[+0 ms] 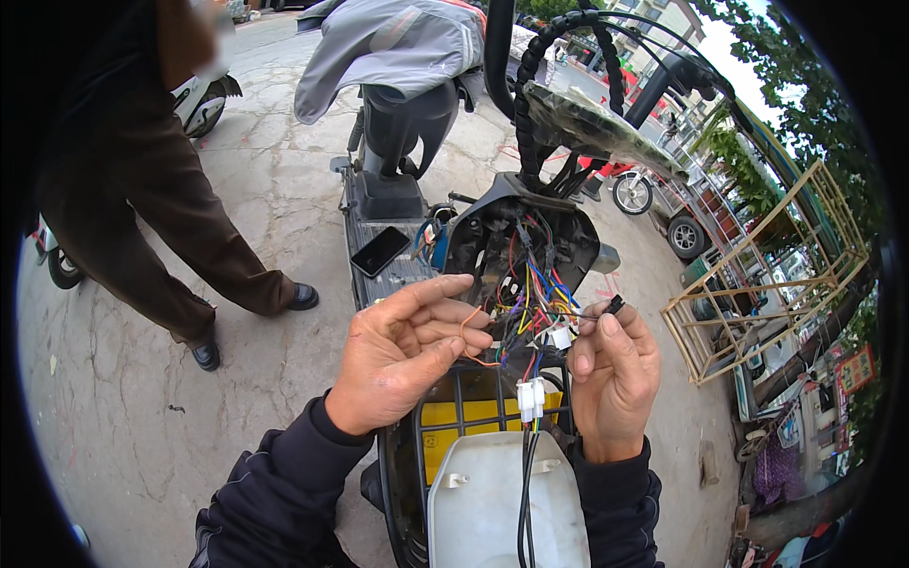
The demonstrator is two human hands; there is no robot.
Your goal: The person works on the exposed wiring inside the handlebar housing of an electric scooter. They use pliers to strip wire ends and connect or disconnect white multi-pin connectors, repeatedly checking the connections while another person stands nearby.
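My left hand (402,350) has a thin orange wire (485,363) between its thumb and curled fingers; the wire's upper end bends up past the fingertips. My right hand (615,379) pinches a thin dark wire that ends in a small black connector (614,305). Between both hands, a tangle of coloured wires (526,308) spills from the opened black front housing (464,237) of an electric scooter. White plug connectors (531,399) hang below the tangle, joined to dark cables. Nearer to me are the black wire basket (461,409) and a pale plastic panel (502,502).
A phone (381,251) lies on the scooter's footboard, beside a blue coiled item (434,244). A grey jacket (398,47) drapes over the seat. At left stands a person in brown trousers (199,227). A wooden frame (757,275) and parked vehicles occupy the right side.
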